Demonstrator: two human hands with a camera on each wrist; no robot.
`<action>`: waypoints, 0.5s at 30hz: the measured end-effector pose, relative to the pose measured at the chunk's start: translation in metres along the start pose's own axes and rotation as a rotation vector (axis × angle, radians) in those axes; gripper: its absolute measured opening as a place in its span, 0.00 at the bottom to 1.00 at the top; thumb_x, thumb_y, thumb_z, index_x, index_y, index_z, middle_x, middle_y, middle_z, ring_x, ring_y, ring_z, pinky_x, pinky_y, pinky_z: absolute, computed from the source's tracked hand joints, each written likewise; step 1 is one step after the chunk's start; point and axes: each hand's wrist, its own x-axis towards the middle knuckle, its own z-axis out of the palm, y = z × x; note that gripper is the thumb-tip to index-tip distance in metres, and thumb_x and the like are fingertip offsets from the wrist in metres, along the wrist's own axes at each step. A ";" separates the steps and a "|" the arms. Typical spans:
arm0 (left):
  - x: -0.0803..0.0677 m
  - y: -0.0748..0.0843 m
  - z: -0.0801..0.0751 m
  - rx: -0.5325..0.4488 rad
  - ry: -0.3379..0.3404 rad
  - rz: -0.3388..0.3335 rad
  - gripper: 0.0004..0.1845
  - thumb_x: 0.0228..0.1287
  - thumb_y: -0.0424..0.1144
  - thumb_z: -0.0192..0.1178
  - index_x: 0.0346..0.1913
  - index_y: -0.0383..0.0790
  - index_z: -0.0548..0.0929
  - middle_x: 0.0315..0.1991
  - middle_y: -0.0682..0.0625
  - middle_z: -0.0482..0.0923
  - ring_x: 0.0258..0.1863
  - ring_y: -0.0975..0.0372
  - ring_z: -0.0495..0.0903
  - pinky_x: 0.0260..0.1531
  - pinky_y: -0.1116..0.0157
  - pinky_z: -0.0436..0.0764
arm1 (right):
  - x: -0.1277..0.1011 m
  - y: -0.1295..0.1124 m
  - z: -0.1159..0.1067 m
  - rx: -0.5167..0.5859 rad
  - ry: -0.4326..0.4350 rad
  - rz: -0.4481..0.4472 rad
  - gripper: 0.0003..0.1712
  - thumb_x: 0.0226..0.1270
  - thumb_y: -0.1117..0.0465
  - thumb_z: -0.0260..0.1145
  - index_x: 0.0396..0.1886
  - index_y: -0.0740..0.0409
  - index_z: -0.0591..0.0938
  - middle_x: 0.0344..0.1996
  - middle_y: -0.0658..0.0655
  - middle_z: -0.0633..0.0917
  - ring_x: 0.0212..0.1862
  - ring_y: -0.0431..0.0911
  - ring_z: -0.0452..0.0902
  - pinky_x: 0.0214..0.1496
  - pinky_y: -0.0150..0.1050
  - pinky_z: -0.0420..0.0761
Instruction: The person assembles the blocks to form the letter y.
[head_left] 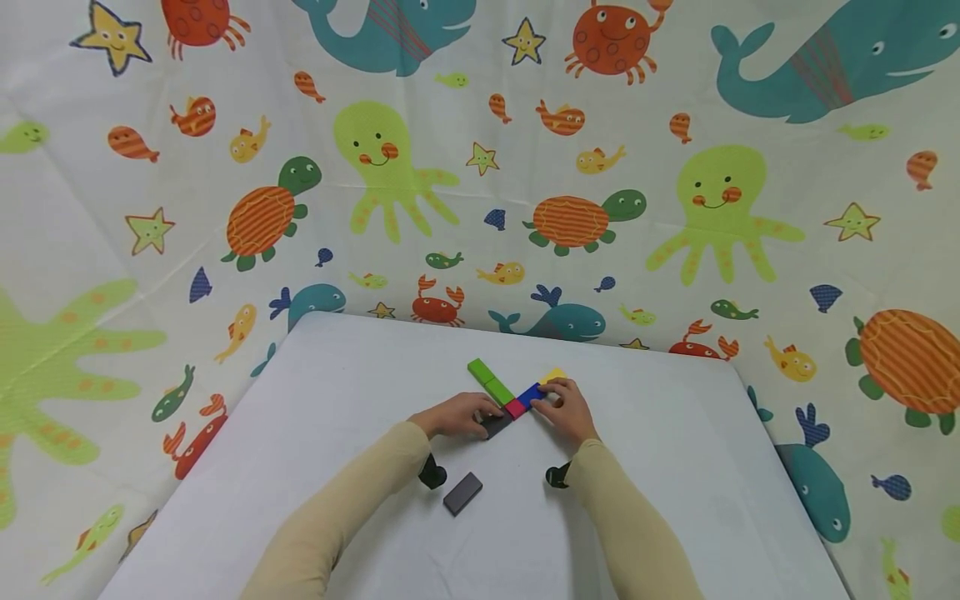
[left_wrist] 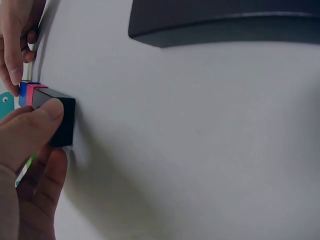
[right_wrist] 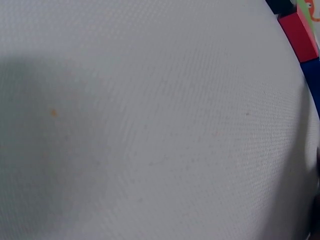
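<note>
Clearly left hand (head_left: 457,414) pinches the black block (left_wrist: 55,117): small, rigid, prob light, best held by its sides. Right hand (head_left: 566,410), fingers curled, grips the blue block (head_left: 531,394).

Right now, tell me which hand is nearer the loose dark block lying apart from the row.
Left. The left hand sits just beyond the loose dark block, gripping another dark block. The right hand lies farther right.

six blocks (head_left: 497,423), two hands (head_left: 459,414)
</note>
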 end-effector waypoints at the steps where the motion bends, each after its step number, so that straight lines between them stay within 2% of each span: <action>1: 0.000 0.000 0.000 -0.003 0.000 -0.004 0.22 0.61 0.31 0.67 0.59 0.42 0.81 0.57 0.50 0.76 0.53 0.59 0.76 0.53 0.62 0.77 | 0.000 0.000 0.000 0.000 0.000 -0.001 0.23 0.62 0.50 0.71 0.55 0.55 0.83 0.60 0.59 0.72 0.45 0.50 0.72 0.50 0.43 0.76; 15: 0.004 0.000 0.004 -0.017 0.002 -0.026 0.22 0.61 0.32 0.67 0.59 0.43 0.81 0.57 0.49 0.76 0.52 0.59 0.76 0.52 0.63 0.77 | -0.002 -0.005 -0.001 -0.004 0.003 -0.002 0.23 0.63 0.51 0.71 0.55 0.56 0.83 0.60 0.59 0.72 0.47 0.51 0.72 0.52 0.45 0.76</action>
